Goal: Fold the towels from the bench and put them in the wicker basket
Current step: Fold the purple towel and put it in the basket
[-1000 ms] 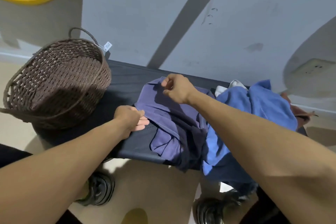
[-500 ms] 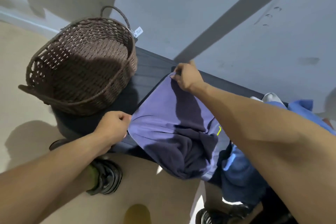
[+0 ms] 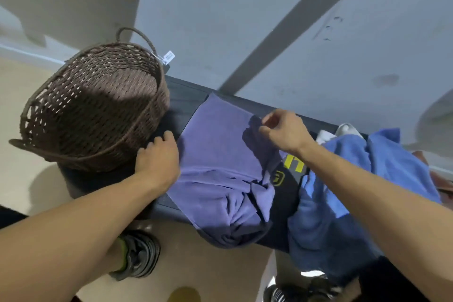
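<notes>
A purple towel lies spread over the dark bench, its near end bunched and hanging off the front edge. My left hand sits at the towel's left edge with curled fingers gripping the cloth. My right hand is over the towel's far right part and pinches a bit of cloth between thumb and fingers. The brown wicker basket stands on the bench's left end, just left of my left hand, with nothing visible inside. A blue towel lies heaped at the right.
A dark cloth with yellow print lies between the purple and blue towels. A white cloth peeks out behind the blue heap. The grey wall runs right behind the bench. My shoes stand on the floor below.
The purple towel has been laid flatter on the bench. My right hand let go of the far left corner and moved right along the far edge. My left hand shifted toward the basket.
</notes>
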A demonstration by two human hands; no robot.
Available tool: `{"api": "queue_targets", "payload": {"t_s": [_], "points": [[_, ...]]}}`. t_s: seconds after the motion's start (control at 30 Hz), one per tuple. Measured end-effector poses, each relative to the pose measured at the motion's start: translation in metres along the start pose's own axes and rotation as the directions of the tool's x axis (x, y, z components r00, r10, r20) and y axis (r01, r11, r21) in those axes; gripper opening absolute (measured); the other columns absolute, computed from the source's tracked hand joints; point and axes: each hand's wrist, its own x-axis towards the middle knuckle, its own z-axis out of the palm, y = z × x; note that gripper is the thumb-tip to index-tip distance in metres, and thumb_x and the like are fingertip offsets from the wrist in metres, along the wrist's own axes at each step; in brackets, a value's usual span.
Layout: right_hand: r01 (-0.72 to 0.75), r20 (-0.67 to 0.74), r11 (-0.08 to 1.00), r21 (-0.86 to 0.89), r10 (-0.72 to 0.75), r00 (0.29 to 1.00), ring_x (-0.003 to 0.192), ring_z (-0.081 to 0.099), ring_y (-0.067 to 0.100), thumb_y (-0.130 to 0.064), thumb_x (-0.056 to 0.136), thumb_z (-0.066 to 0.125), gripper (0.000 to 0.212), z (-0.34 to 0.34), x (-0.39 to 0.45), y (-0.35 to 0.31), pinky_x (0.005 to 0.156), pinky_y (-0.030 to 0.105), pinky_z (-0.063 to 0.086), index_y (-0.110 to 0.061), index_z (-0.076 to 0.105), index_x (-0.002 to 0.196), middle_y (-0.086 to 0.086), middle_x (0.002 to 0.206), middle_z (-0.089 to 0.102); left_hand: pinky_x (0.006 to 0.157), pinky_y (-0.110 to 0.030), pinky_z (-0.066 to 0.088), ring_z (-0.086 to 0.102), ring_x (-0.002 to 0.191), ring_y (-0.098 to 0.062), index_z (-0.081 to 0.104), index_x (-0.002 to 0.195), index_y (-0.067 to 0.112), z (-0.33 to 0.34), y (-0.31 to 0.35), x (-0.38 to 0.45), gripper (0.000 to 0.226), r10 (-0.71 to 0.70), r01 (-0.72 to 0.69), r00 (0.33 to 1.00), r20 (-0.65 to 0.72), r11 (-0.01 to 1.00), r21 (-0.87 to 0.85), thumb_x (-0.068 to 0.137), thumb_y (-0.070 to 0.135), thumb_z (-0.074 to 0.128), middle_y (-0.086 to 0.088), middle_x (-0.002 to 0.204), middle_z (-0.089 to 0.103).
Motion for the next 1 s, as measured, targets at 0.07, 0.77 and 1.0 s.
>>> {"api": "queue_targets", "payload": {"t_s": [0.07, 0.77, 1.0], "points": [[-0.146, 0.076, 0.983, -0.114, 0.155, 0.985, 0.073, 0.062, 0.024, -0.016, 0.081, 0.066, 0.006, -0.020, -0.026, 0.030, 0.066, 0.025, 0.043, -0.015, 0.066, 0.075, 0.004, 0.075, 0.068, 0.087, -0.040, 0.043, 0.055, 0.109, -0.031, 0.044, 0.117, 0.012, -0.009, 0.025, 0.008, 0.031, 0.165, -0.171, 0.980, -0.114, 0.984, -0.049, 0.090, 0.018, 0.057, -0.011, 0.118, 0.053], [-0.462, -0.056, 0.736, 0.495, 0.557, 0.828, 0.057, 0.067, 0.033, -0.011, 0.083, 0.056, 0.021, 0.004, 0.025, 0.074, 0.049, 0.031, 0.053, -0.010, 0.053, 0.063, 0.010, 0.064, 0.058, 0.087, -0.050, 0.044, 0.051, 0.109, -0.042, 0.047, 0.132, 0.005, -0.018, 0.079, 0.123, 0.035, 0.180, -0.221, 0.967, -0.179, 0.944, -0.245, 0.097, 0.010, 0.048, -0.020, 0.127, 0.041], [-0.392, -0.180, 0.832, 0.393, 0.487, 0.854, 0.055, 0.068, 0.028, -0.030, 0.089, 0.060, 0.027, 0.007, 0.031, 0.090, 0.061, 0.034, 0.058, -0.005, 0.066, 0.080, 0.012, 0.071, 0.071, 0.081, -0.043, 0.044, 0.056, 0.107, -0.040, 0.053, 0.116, 0.002, -0.023, 0.077, 0.154, 0.024, -0.121, 0.073, 0.989, -0.088, 0.901, -0.428, 0.096, 0.017, 0.052, -0.020, 0.122, 0.054]]}}
